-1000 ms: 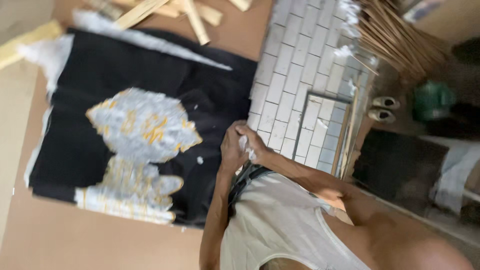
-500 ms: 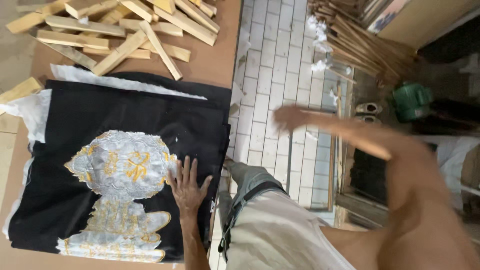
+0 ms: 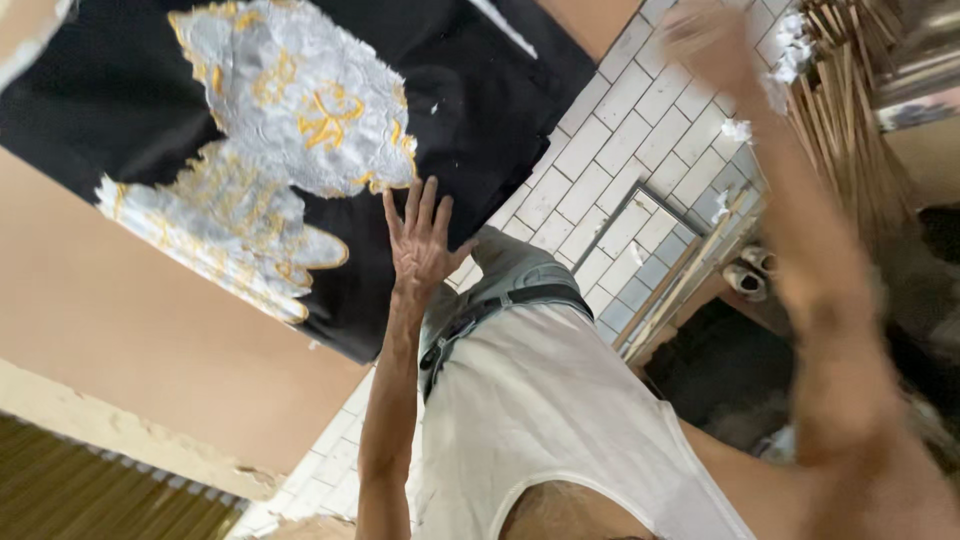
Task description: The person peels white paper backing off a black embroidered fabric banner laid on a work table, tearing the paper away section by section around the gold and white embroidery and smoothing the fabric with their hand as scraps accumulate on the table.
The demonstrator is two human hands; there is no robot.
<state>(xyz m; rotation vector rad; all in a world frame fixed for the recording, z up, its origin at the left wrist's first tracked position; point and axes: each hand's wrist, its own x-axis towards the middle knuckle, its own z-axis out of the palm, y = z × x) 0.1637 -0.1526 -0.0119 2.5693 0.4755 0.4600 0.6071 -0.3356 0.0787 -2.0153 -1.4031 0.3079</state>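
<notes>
While the left hand [image 3: 418,240] is pressing flat, fingers spread, on the black cloth [image 3: 120,90], the blurred right hand [image 3: 705,40] is reaching away, grip unclear; smoothing seems underway.

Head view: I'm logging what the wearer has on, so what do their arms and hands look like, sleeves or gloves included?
Both arms are bare from the shoulder down: no sleeves and no gloves. The left hand shows slim fingers with no ring or watch visible. The right hand is motion-blurred, so any detail on it cannot be told. The person wears a white sleeveless top and a dark belt.
</notes>
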